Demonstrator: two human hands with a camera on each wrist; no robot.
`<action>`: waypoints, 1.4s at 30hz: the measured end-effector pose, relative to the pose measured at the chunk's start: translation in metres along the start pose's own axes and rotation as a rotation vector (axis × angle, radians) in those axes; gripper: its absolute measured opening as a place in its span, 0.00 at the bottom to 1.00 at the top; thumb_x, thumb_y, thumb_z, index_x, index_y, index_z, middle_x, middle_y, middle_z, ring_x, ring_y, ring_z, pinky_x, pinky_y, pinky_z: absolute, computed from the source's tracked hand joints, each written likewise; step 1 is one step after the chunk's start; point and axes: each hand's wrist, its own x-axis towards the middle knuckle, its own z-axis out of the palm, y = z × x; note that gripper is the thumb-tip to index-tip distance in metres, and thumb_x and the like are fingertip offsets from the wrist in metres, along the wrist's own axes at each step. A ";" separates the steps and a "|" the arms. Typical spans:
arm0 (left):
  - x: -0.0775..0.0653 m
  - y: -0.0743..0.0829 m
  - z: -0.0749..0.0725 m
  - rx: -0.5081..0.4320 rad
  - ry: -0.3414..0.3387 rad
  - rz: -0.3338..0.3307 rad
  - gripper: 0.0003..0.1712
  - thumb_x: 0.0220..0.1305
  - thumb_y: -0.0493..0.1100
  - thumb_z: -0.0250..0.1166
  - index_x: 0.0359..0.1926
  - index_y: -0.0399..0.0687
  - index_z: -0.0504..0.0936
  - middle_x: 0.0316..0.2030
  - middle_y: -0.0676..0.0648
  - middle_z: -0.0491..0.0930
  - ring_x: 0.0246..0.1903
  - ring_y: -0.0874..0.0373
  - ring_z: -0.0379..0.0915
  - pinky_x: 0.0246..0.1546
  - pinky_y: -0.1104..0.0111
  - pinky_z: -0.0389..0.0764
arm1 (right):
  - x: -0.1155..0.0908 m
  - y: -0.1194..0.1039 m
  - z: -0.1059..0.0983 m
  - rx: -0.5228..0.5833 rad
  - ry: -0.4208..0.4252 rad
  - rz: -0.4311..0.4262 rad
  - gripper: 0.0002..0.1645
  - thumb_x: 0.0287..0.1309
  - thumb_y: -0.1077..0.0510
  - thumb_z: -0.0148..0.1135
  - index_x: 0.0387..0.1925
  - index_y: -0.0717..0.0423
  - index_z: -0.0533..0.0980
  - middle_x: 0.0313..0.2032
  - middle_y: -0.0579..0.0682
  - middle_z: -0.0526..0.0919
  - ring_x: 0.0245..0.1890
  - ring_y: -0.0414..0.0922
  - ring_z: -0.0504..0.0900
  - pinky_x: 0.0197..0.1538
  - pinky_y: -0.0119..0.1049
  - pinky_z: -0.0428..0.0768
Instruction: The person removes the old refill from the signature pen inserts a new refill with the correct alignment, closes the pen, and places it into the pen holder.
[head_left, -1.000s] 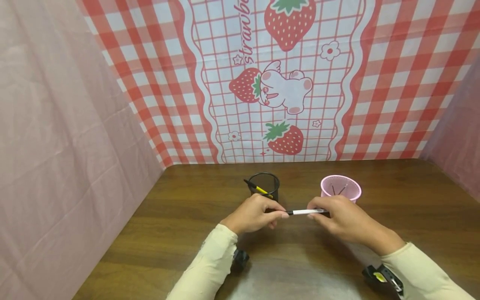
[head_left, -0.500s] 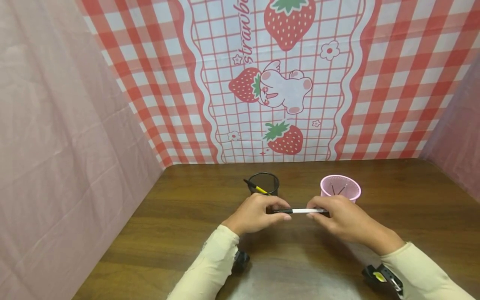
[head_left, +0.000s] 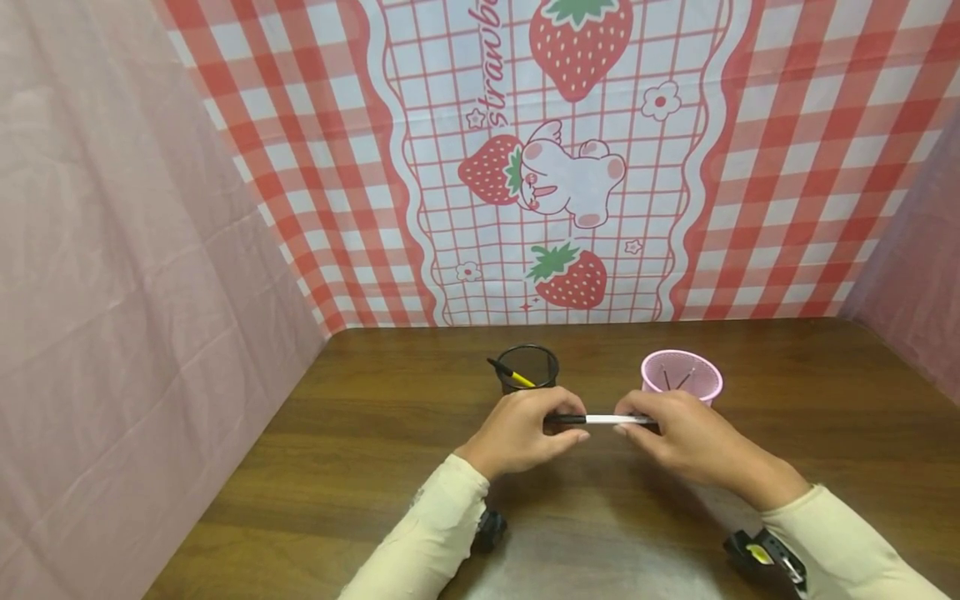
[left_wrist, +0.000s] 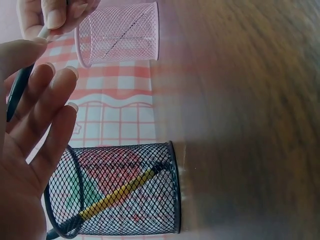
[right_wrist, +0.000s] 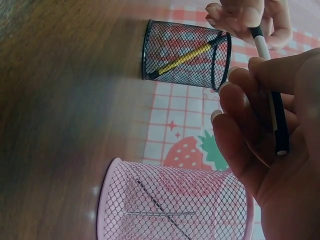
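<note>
Both hands hold a slim white pen point(head_left: 606, 419) with black ends, level above the table. My left hand point(head_left: 521, 429) has its thumb and fingers at the black left part of the pen, which runs back under the fingers. My right hand point(head_left: 686, 437) pinches the white barrel point(right_wrist: 263, 49) between thumb and fingers; the black end point(right_wrist: 281, 135) lies toward its palm. Behind the left hand stands a black mesh pen cup point(head_left: 543, 367) with a yellow and black pen point(left_wrist: 120, 196) leaning in it. Behind the right hand is a pink mesh pen cup point(head_left: 705, 382) with two thin sticks point(right_wrist: 155, 195).
The brown wooden table point(head_left: 337, 433) reaches back to a red and white strawberry cloth point(head_left: 787, 167). A pale pink cloth point(head_left: 150, 292) hangs along the left side and another pink cloth point(head_left: 915, 275) along the right.
The left hand has shifted right and slightly up, its fingertips now farther along the pen toward the white part. The pen's left end has risen, so it lies level. The right hand has stayed put.
</note>
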 end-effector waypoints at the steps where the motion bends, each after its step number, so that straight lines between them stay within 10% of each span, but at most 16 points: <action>1: 0.000 0.000 0.000 0.003 0.001 0.002 0.13 0.58 0.46 0.76 0.42 0.53 0.82 0.31 0.61 0.80 0.30 0.75 0.71 0.35 0.81 0.72 | 0.000 0.000 0.000 0.000 0.000 0.000 0.12 0.51 0.64 0.75 0.34 0.48 0.80 0.26 0.31 0.77 0.24 0.28 0.71 0.28 0.29 0.73; 42: -0.001 -0.001 0.001 -0.004 0.009 0.014 0.07 0.66 0.45 0.70 0.43 0.50 0.87 0.36 0.57 0.85 0.34 0.73 0.75 0.38 0.80 0.75 | 0.000 -0.001 -0.002 0.003 -0.011 0.017 0.12 0.53 0.62 0.74 0.33 0.44 0.79 0.25 0.28 0.75 0.24 0.28 0.71 0.28 0.28 0.73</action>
